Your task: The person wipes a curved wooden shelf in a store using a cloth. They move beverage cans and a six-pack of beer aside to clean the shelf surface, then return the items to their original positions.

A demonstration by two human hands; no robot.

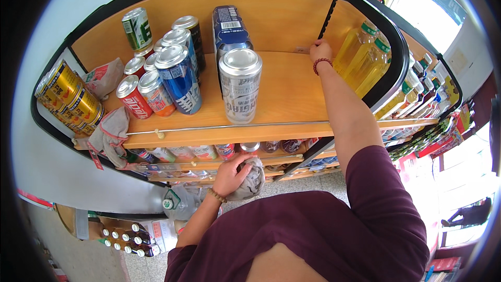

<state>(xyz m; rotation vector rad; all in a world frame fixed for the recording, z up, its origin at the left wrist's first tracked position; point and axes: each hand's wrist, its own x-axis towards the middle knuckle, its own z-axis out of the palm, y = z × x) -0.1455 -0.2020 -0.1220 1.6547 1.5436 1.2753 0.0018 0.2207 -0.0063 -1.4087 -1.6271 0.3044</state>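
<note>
My left hand [231,178] is shut on a bunched grey cloth [252,182], low in front of the shelf unit. My right hand [321,50] reaches to the back corner of the wooden top shelf [289,90], beside the black slotted post [328,19]. Its fingers are curled and face away, so whether they hold anything is hidden. Left of my right arm, a tall silver-white drink can [240,86] stands upright near the shelf's front edge. Behind it is a blue multipack of cans [231,27].
Several drink cans, including a tall blue can [178,80], crowd the left of the shelf. Another grey cloth [111,137] hangs over the front edge near gold cans [74,98]. Bottles of yellow liquid [362,55] stand right of my right arm. A metal rail [274,124] runs along the front.
</note>
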